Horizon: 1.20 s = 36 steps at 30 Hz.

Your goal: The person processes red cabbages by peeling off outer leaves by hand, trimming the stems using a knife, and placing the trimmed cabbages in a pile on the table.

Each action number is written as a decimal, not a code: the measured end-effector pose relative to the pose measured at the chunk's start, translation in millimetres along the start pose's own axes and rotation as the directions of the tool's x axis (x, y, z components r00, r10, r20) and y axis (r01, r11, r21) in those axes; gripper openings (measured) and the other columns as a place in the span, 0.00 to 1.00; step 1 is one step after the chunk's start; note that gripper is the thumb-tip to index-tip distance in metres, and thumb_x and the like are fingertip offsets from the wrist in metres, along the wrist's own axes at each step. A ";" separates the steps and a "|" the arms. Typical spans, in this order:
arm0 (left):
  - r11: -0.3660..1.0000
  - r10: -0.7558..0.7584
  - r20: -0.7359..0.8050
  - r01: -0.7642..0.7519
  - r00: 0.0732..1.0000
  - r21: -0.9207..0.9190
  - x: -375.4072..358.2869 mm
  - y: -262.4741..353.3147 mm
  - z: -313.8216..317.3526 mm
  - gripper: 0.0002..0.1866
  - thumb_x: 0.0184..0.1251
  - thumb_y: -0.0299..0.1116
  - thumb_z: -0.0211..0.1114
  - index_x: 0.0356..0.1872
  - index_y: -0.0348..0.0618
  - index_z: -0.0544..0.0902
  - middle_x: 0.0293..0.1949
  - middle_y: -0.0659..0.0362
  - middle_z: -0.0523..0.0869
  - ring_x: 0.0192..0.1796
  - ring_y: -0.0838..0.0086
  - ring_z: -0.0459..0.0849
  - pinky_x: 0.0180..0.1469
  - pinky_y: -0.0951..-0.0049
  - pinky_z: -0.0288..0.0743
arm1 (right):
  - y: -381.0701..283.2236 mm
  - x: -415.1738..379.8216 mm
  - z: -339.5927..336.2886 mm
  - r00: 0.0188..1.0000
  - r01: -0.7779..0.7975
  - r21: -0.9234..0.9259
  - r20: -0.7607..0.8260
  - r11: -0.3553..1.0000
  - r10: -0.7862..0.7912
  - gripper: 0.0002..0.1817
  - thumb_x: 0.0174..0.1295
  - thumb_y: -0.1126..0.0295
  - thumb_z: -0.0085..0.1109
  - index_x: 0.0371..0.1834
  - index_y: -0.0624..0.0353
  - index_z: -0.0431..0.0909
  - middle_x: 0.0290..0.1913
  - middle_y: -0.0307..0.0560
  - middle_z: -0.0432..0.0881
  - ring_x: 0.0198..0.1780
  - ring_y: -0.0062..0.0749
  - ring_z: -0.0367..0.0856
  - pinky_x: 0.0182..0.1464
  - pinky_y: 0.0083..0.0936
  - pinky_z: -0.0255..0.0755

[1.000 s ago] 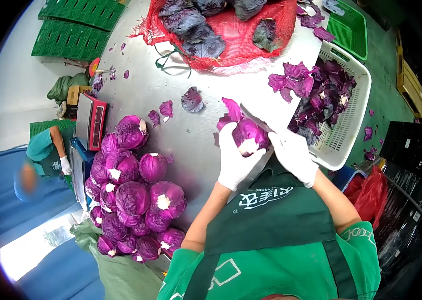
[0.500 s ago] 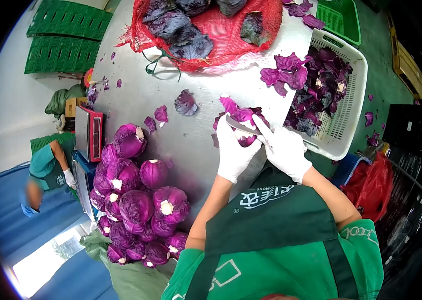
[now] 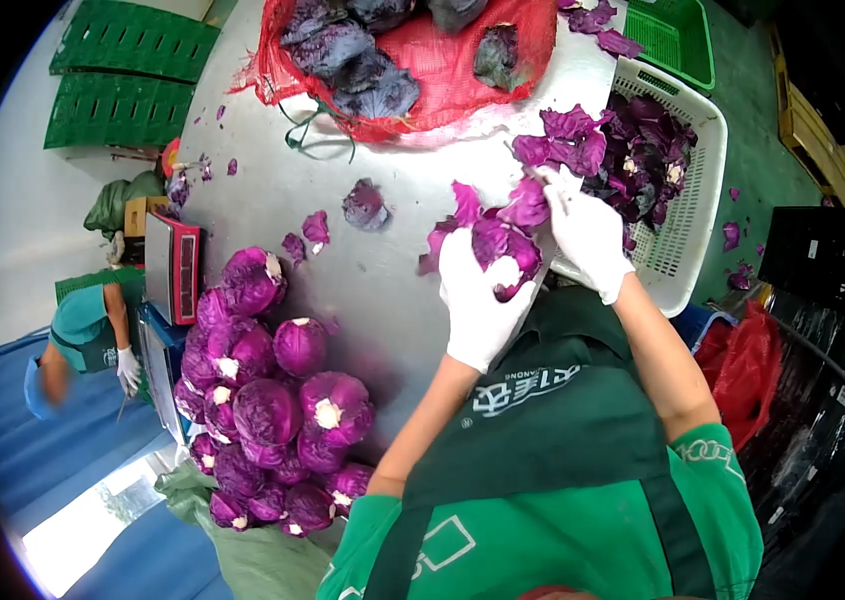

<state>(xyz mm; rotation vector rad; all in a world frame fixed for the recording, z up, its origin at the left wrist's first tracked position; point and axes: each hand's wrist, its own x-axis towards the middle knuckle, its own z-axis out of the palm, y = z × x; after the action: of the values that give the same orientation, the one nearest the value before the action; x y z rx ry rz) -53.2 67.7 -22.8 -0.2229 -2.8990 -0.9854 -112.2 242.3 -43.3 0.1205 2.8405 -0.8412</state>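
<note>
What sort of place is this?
Probably a vegetable-trimming or produce-packing workroom. Purple cabbages are heaped beside a bare stretch of metal table, stripped leaves lie in a white plastic crate, and more cabbages sit in a red mesh sack.

**Several Parts Are Not Fully Visible**

In the centre of the frame, the left hand (image 3: 478, 305) covers one side of the cabbage (image 3: 508, 243). The right hand (image 3: 588, 238) shows its back, so its palm is hidden, and its blurred fingertips do not tell exactly how they meet the purple leaf (image 3: 526, 205). The top edge cuts off the red mesh bag (image 3: 438, 75). At left, another person's head (image 3: 51, 380) is blurred. Some upper-left scraps (image 3: 233, 167) are too small to identify.
</note>
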 end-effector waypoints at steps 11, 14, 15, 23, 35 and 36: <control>0.874 -0.144 0.100 0.174 0.985 -0.454 -44.4 -60.3 -1.9 0.58 0.44 0.33 0.84 0.76 0.37 0.54 0.72 0.46 0.60 0.75 0.57 0.64 0.76 0.58 0.58 | 33.2 26.9 -14.8 0.991 -0.077 0.541 -0.047 0.838 0.122 0.27 0.72 0.51 0.50 0.69 0.52 0.71 0.47 0.54 0.85 0.44 0.44 0.85 0.51 0.34 0.78; 0.967 -0.058 0.087 0.078 0.995 -0.241 -30.2 -47.3 -15.7 0.59 0.44 0.39 0.83 0.77 0.42 0.54 0.73 0.44 0.57 0.76 0.50 0.58 0.76 0.53 0.57 | -16.3 -20.0 -27.8 0.940 0.324 0.329 -0.004 0.887 -0.342 0.46 0.58 0.40 0.65 0.77 0.47 0.62 0.61 0.57 0.77 0.52 0.50 0.82 0.53 0.38 0.78; 0.974 -0.055 0.085 0.073 0.995 -0.215 -31.8 -51.6 -11.2 0.59 0.44 0.40 0.83 0.77 0.43 0.55 0.73 0.43 0.56 0.76 0.48 0.55 0.76 0.52 0.56 | -27.5 -29.7 -25.5 0.911 0.407 0.246 -0.049 0.879 -0.408 0.47 0.56 0.39 0.66 0.77 0.47 0.63 0.63 0.58 0.74 0.54 0.51 0.81 0.54 0.39 0.78; 0.905 -0.099 0.087 0.126 0.991 -0.405 -15.8 -45.2 -3.0 0.55 0.44 0.37 0.84 0.72 0.35 0.58 0.66 0.46 0.66 0.71 0.58 0.67 0.73 0.58 0.62 | -13.7 -30.9 12.2 0.957 0.291 0.324 -0.078 0.900 -0.281 0.13 0.62 0.65 0.62 0.48 0.51 0.87 0.31 0.53 0.85 0.31 0.48 0.86 0.37 0.40 0.80; 0.984 -0.063 0.029 0.067 0.998 -0.162 -3.0 -42.8 -4.6 0.50 0.41 0.41 0.84 0.65 0.36 0.63 0.58 0.48 0.66 0.63 0.59 0.70 0.67 0.60 0.65 | 19.0 -4.9 -30.0 0.962 0.250 0.198 -0.157 0.948 -0.221 0.19 0.68 0.59 0.58 0.60 0.49 0.79 0.50 0.49 0.80 0.48 0.42 0.84 0.49 0.31 0.79; 0.979 -0.075 0.068 0.087 0.995 -0.184 -1.2 -43.8 -5.7 0.50 0.40 0.42 0.84 0.64 0.36 0.63 0.59 0.49 0.66 0.63 0.59 0.70 0.68 0.61 0.65 | -6.9 -17.2 -41.8 0.985 0.138 0.247 0.066 0.959 -0.159 0.20 0.66 0.61 0.60 0.62 0.46 0.80 0.50 0.49 0.82 0.50 0.42 0.84 0.52 0.31 0.79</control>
<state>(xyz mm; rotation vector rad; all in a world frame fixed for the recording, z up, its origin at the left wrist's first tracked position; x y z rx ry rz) -58.9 29.8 -44.7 -0.1486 -2.8900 -1.2891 -102.2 258.8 -1.9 -0.0977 2.6827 -1.1935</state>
